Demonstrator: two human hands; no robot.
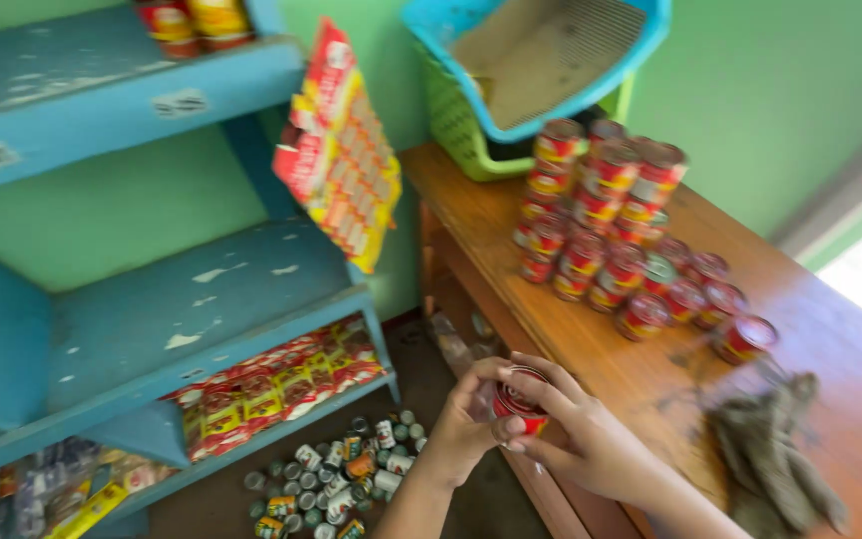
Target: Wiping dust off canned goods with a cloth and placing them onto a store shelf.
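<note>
I hold one red can [521, 399] in both hands: left grip [466, 424] and right grip [581, 439] pinch it. Many stacked cans [601, 215] stand on the tabletop [830, 329]; the blue shelf [202, 299] is bare.

Your wooden table [650, 379] — stacked red cans [606, 215], grey rag [775, 459], green basket [461, 130]; blue shelf [202, 299] — bare; floor — small cans [341, 474].

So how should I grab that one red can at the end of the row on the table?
Take the end red can round its curved side, coming from the right, where the wooden table is bare. It stands upright, with other cans close on its left.
</note>
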